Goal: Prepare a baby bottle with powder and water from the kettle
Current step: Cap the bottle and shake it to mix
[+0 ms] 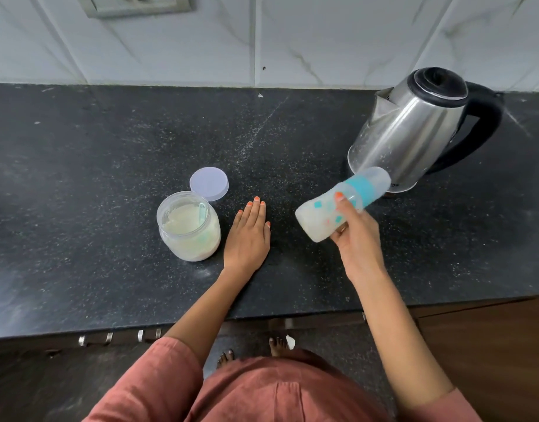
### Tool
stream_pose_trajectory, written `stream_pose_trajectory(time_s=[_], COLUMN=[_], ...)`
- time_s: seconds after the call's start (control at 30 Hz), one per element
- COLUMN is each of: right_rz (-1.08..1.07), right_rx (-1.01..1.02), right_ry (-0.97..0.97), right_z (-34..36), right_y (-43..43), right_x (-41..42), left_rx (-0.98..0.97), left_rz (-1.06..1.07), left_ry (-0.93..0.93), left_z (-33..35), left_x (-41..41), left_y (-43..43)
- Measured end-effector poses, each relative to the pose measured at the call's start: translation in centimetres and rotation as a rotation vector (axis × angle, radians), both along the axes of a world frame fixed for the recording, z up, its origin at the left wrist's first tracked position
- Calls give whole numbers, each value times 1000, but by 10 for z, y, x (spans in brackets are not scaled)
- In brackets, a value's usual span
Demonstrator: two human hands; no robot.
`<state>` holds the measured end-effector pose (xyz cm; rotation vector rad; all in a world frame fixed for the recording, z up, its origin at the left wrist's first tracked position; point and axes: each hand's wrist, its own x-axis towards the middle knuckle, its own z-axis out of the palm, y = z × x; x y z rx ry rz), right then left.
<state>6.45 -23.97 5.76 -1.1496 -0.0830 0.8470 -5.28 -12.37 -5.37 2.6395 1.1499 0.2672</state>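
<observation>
My right hand [355, 236] grips a baby bottle [320, 214] above the counter, tilted with its capped teal-collared top pointing up and right toward the kettle. Milky white liquid fills the bottle's lower part. My left hand [248, 236] rests flat on the black counter with straight fingers, just right of an open clear jar of pale powder [189, 226]. A scoop handle shows inside the jar. The jar's lilac lid [209, 184] lies flat behind it. A steel kettle [414, 129] with a black lid and handle stands at the back right.
The black speckled counter [110, 166] runs the full width, with its front edge near my body. White marbled wall tiles [323, 35] rise behind, with a socket plate [137, 4] at the top left. Powder dust streaks the counter's middle.
</observation>
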Motion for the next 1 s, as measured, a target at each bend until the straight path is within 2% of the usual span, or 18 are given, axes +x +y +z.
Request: stream_pose_trajectory(time_s=[0.07, 0.2, 0.23, 0.27, 0.37, 0.43, 0.5, 0.6, 0.63, 0.7, 0.8, 0.83, 0.9, 1.0], right_rz=[0, 391, 426, 400, 113, -10, 67, 398, 444, 364, 51, -6, 50, 351], right_rx=[7, -223, -240, -223, -61, 19, -16, -191, -207, -167, -20, 8, -20, -195], right_ry=[-26, -325, -358, -347, -98, -20, -102, -352, -395, -349, -59, -22, -80, -296], right_z=[-1, -6, -6, -5, 1, 2, 2, -1, -2, 0, 4, 3, 0, -6], right_y=[1, -11, -12, -12, -3, 2, 1, -10, -12, -11, 0, 2, 1, -9], right_x=[-1, -18, -19, -18, -8, -4, -9, -23, -23, -19, -7, -5, -7, -18], left_rx=[3, -12, -14, -14, -2, -4, -5, -14, -14, -7, -1, -3, -1, 2], left_rz=[-2, -5, -3, -1, -2, 0, 0, -4, -1, 3, 0, 0, 1, -4], left_ry=[8, 27, 25, 21, 6, 3, 9, 21, 22, 18, 1, 0, 5, 20], left_z=[0, -1, -1, -1, 0, 0, 0, -1, -1, 0, 1, 1, 1, 0], left_x=[0, 1, 1, 1, 0, 0, 1, 1, 1, 0, 0, 0, 0, 0], left_y=[0, 1, 1, 1, 0, 0, 0, 1, 1, 0, 0, 0, 0, 0])
